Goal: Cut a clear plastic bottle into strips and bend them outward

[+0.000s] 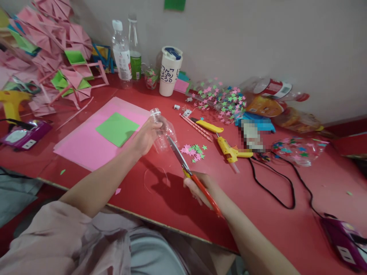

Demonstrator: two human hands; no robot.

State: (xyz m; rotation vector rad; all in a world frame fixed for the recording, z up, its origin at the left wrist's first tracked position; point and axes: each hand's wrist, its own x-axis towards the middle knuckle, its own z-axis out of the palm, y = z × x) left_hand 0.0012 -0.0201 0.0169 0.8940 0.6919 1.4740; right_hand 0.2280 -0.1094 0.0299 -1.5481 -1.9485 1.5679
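Observation:
My left hand (146,136) is closed round the neck end of a clear plastic bottle piece (168,131), its mouth tipped away from me. My right hand (200,187) grips red-handled scissors (180,156), and their blade tips touch or overlap the lower right side of the plastic. Whether the blades are cutting into it, I cannot tell. Below my hands a thin clear plastic strip (145,183) curls on the red table (134,214). Just beyond the scissors lies a small pile of pink and green paper stars (195,152).
Pink sheets (83,141) with a green square (117,129) lie at left. A yellow glue gun (229,149), its black cord, a yellow cutter knife (209,125) and striped straws (197,128) lie to the right. Bottles (122,57) and a white tumbler (169,72) stand along the wall.

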